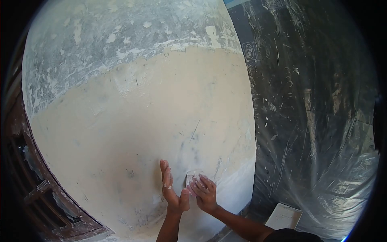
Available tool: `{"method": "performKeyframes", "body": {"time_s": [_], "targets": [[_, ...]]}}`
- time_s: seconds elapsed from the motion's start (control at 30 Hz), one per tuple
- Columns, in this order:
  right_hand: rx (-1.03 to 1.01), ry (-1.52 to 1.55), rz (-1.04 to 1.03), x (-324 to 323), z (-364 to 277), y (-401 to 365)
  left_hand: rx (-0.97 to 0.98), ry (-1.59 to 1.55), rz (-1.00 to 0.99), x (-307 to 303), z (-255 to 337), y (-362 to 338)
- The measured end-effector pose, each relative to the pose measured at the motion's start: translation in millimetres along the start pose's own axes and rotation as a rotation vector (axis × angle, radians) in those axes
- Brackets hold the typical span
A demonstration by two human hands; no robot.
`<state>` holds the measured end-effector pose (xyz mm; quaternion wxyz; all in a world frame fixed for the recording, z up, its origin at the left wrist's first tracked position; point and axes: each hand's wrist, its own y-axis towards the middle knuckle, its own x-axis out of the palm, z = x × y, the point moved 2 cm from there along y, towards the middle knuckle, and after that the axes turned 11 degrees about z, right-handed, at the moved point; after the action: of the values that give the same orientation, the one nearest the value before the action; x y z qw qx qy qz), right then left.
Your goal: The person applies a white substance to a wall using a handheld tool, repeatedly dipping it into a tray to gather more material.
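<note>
My right hand (pixel 204 193) presses a small flat putty-smeared spreader (pixel 190 176) against the lower part of the wall (pixel 117 133). Its fingers lie over the spreader, and a thin dark edge shows on its left side; the covered part is hidden. To the left, my left hand (pixel 173 189) is raised near the wall surface with fingers stretched upward and thumb apart. White putty spots mark its fingers, and it holds nothing. The wall has a smooth cream coat below and a rough, patchy grey band above.
Plastic sheeting (pixel 314 121) over a dark surface covers the right side, splashed with pale smears. A white shallow tray (pixel 283 216) sits low at its foot. At the left edge stands a brown wooden frame with slats (pixel 52 193).
</note>
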<state>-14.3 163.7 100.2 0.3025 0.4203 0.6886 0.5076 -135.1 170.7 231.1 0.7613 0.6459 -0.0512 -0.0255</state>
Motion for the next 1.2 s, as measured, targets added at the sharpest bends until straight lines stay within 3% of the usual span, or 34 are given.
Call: {"method": "performKeyframes", "body": {"time_s": [0.03, 0.13, 0.27, 0.4, 0.53, 0.63, 0.73, 0.87, 0.97, 1.03, 1.13, 1.2], "targets": [[0.0, 0.032, -0.132, -15.1, -18.4, -25.7, 0.006, 0.015, -0.008, -2.8, 0.9, -1.4], [-0.015, 0.174, -0.185, -50.9, -30.3, -7.0, 0.002, 0.062, -0.028, -14.9, 4.9, -2.4], [-0.076, -0.048, 0.315, -66.0, 12.8, 161.2, 0.01, 0.097, -0.025, -21.8, 8.6, -1.9], [-0.025, -0.158, 0.336, -30.7, 72.3, 192.9, -0.014, 0.086, 0.01, -20.2, 17.7, -6.4], [-0.05, -0.076, 0.021, -12.5, 18.4, 11.5, 0.003, 0.101, 0.008, -25.6, 18.1, -8.6], [-0.031, 0.147, -0.414, -44.0, -35.6, -132.3, -0.012, 0.112, 0.015, -31.2, 17.9, -7.8], [0.026, 0.263, -0.35, -54.9, -41.6, -84.8, -0.026, 0.102, 0.04, -34.8, 19.0, -7.0], [-0.112, 0.074, 0.294, -50.5, -18.4, 144.7, -0.04, 0.117, 0.055, -27.5, 23.3, -7.1], [-0.155, -0.093, 0.424, -21.7, 12.3, 207.6, -0.057, 0.07, 0.054, -21.3, 28.3, -11.4], [-0.126, -0.087, 0.3, 2.5, 12.6, 181.8, -0.054, 0.083, 0.059, -19.5, 32.1, -15.4], [-0.149, -0.04, 0.096, 12.5, -10.2, 54.6, -0.033, 0.127, 0.058, -25.8, 35.7, -23.2], [-0.161, 0.049, -0.186, -10.6, -34.9, -28.8, -0.031, 0.151, 0.061, -31.2, 42.1, -22.1]]}}
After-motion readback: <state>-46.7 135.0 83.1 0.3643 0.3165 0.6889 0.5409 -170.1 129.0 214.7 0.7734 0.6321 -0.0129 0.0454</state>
